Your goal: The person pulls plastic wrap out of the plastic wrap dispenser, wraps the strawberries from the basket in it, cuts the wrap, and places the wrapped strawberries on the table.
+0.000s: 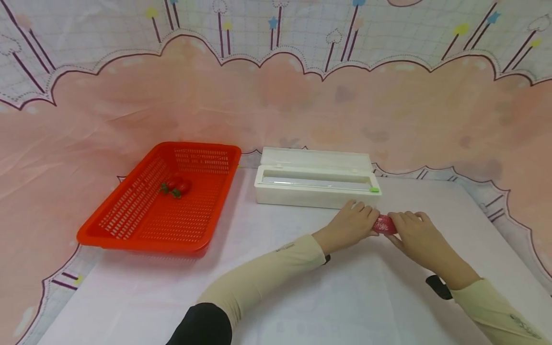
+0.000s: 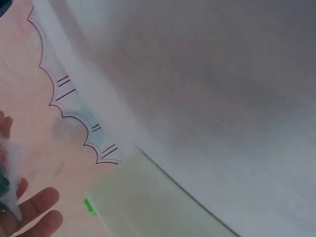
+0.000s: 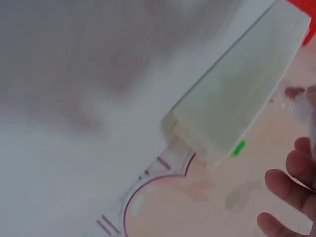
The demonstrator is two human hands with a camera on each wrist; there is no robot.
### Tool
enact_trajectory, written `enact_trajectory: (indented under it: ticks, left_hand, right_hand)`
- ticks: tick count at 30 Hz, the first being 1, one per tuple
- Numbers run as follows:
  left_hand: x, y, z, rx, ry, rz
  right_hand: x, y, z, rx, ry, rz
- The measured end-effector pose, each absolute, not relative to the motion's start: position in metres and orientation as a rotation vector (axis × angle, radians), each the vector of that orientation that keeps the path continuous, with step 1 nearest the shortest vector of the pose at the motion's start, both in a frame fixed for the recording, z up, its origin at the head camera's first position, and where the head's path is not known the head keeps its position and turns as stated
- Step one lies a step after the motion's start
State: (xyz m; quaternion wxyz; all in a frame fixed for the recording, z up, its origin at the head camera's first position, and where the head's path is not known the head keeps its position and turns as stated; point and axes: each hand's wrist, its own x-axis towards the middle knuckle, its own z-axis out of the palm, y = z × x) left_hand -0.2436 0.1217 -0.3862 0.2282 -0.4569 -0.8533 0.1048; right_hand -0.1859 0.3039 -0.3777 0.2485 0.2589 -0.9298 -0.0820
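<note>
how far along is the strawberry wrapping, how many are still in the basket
In hand: left hand and right hand together hold one red strawberry in front of the open white wrap dispenser; film around it shows only faintly. Left: about two strawberries lie in the red basket. No finished ones are visible.

Staged tabletop: cartoon backdrop cloth [image 1: 276,96], white table [image 1: 302,297].

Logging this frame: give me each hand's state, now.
Left hand: fingers curled on the small red wrapped item.
Right hand: pinching the other end of the same item.
</note>
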Motion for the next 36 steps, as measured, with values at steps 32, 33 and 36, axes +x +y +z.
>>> enact_trajectory:
  ticks: [32, 33, 36]
  left_hand:
    - [-0.267, 0.235, -0.407, -1.360, -2.799, 0.272]
    - [-0.267, 0.236, -0.409, -1.377, -2.831, 0.283]
    - [-0.266, 0.241, -0.414, -1.403, -2.898, 0.291]
  right_hand:
    - [-0.215, 0.416, -0.399, 0.481, -2.803, -0.296]
    - [-0.216, 0.418, -0.401, 0.480, -2.828, -0.299]
    - [-0.219, 0.422, -0.408, 0.467, -2.905, -0.297]
